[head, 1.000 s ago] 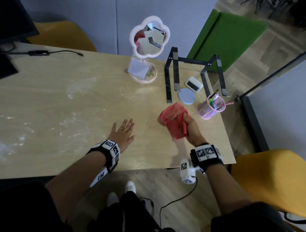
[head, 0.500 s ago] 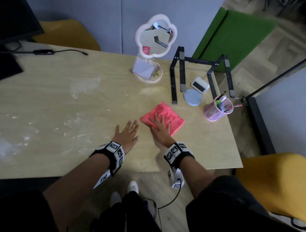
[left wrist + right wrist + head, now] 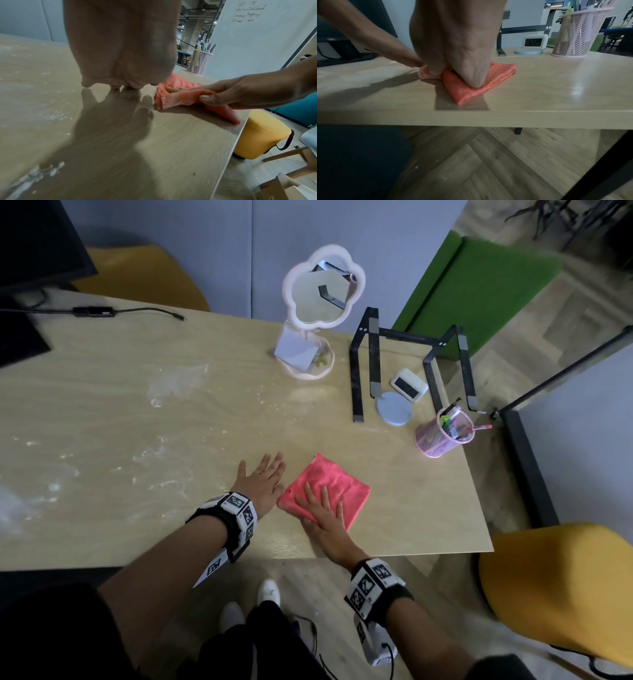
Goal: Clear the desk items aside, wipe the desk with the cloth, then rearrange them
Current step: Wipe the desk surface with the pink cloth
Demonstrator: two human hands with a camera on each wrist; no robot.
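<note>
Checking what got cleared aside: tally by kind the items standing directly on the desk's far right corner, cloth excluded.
Flower-shaped mirror: 1
Laptop stand: 1
Digital clock: 1
Round blue pad: 1
Pink mesh pen cup: 1
Total: 5

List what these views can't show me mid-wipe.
Desk under the cloth: covered by cloth and right hand, every view.
Left hand fingers: left wrist view, palm blocks them.
Clock digits: blurred in right wrist view, too small in head view.
Monitor: cut off by head view's left edge.
Pen cup contents: too small, head view.
</note>
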